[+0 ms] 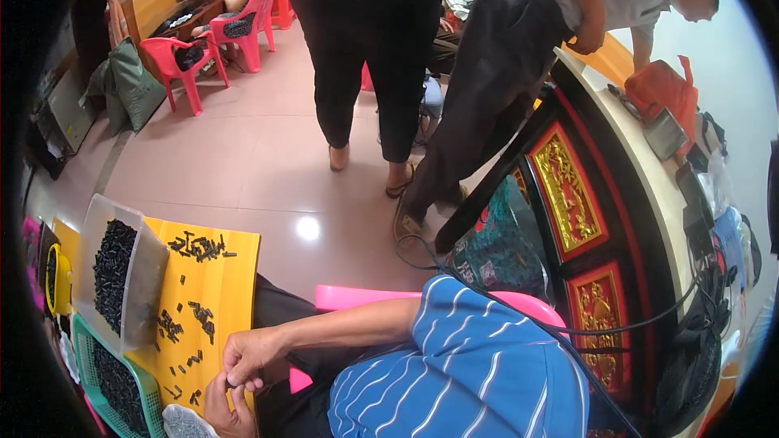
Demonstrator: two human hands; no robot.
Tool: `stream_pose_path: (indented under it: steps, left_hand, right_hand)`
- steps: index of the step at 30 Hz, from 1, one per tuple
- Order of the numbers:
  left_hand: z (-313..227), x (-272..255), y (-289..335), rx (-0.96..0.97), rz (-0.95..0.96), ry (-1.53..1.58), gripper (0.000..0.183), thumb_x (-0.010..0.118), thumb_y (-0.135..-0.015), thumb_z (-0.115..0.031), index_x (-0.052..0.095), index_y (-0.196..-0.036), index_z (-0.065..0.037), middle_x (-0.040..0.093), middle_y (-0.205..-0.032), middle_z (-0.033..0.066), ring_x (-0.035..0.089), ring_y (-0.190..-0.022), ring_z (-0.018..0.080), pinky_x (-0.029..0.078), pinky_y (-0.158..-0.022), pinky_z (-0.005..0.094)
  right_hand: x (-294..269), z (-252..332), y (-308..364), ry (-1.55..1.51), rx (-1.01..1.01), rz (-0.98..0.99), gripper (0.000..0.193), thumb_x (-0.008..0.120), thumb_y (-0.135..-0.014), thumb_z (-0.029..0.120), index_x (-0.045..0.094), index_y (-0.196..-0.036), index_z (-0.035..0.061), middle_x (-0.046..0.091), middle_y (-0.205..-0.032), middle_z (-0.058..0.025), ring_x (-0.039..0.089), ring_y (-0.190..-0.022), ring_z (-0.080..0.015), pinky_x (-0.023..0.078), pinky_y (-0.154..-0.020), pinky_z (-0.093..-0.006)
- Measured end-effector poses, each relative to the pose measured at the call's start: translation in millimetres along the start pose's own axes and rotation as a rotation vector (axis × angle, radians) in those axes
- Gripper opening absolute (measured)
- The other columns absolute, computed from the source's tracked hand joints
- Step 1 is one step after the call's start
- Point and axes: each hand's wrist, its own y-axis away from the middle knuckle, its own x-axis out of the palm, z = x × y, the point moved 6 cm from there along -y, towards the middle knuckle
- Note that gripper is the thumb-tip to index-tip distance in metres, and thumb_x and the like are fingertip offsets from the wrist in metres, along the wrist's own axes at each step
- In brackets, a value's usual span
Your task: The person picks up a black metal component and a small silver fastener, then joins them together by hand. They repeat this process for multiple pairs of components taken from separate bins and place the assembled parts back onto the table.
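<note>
1. The small dark piece (230,384) sits at the meeting fingertips of both hands; hold it there, just over the table edge, so a slip is short.
2. The bare left hand (225,412) seems to pinch it between thumb and finger; let this hand steady the piece with a light, even squeeze.
3. The bare right hand (248,357) is curled, its fingertips drawn together against the left; whether it also grips the piece, I cannot tell. Small finger movements should serve better here than wrist force.
4. Keep both wrists off the scattered short black pieces (195,397) just left of the hands, lying on the yellow wood-grained tabletop (233,296); such small parts probably roll.
5. Leave the loose black clusters (203,320) beyond the hands apart from one another, so they do not mix.
6. Mind the elbows near the teal-green plastic lattice basket (148,385), farther left, and the translucent plastic box (146,288) of black pieces beyond it; a knock could spill either.
</note>
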Motion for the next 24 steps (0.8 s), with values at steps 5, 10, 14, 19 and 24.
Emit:
stream_pose_path:
  steps: [5,10,14,19,24]
  left_hand:
    - [-0.3,-0.7,-1.0,-0.001,0.018,-0.046,0.024,0.064,-0.085,0.001,0.063,-0.109,0.003,0.066,-0.096,0.0178,0.066,-0.087,0.0332,0.051,-0.077,0.0383]
    - [1.4,0.6,2.5,-0.013,0.001,-0.027,0.025,0.064,-0.084,0.001,0.063,-0.109,0.003,0.066,-0.095,0.0176,0.066,-0.085,0.0332,0.051,-0.075,0.0376]
    - [3.8,0.3,6.1,-0.020,0.019,-0.064,0.025,0.065,-0.085,0.001,0.063,-0.109,0.002,0.066,-0.094,0.0169,0.066,-0.083,0.0326,0.051,-0.074,0.0375]
    - [4.2,0.2,6.7,-0.051,0.015,-0.064,0.023,0.065,-0.085,0.000,0.063,-0.108,0.002,0.066,-0.094,0.0161,0.065,-0.082,0.0318,0.051,-0.074,0.0377]
    - [1.0,2.4,3.7,-0.050,-0.008,-0.074,0.020,0.066,-0.085,-0.001,0.064,-0.105,0.003,0.066,-0.091,0.0181,0.066,-0.082,0.0354,0.052,-0.073,0.0402]
  right_hand:
    - [1.6,1.2,1.6,-0.035,-0.006,-0.012,0.025,0.067,-0.094,0.023,0.068,-0.087,-0.0014,0.068,-0.070,-0.0054,0.064,-0.060,-0.0101,0.052,-0.056,-0.0249]
    - [2.8,3.7,5.8,-0.013,0.013,0.010,0.024,0.066,-0.095,0.022,0.068,-0.088,-0.0010,0.069,-0.072,-0.0056,0.064,-0.061,-0.0102,0.051,-0.056,-0.0256]
    - [3.8,-6.6,1.0,-0.031,0.063,0.037,0.022,0.065,-0.095,0.020,0.068,-0.088,-0.0008,0.069,-0.072,-0.0058,0.064,-0.062,-0.0106,0.050,-0.057,-0.0249]
    - [4.7,-3.7,3.0,-0.114,0.083,0.075,0.020,0.063,-0.095,0.017,0.068,-0.088,-0.0003,0.070,-0.073,-0.0061,0.064,-0.062,-0.0106,0.051,-0.058,-0.0241]
    - [0.0,-6.8,1.0,-0.133,0.120,0.082,0.015,0.062,-0.093,0.013,0.068,-0.088,0.0000,0.070,-0.074,-0.0067,0.065,-0.062,-0.0108,0.051,-0.059,-0.0235]
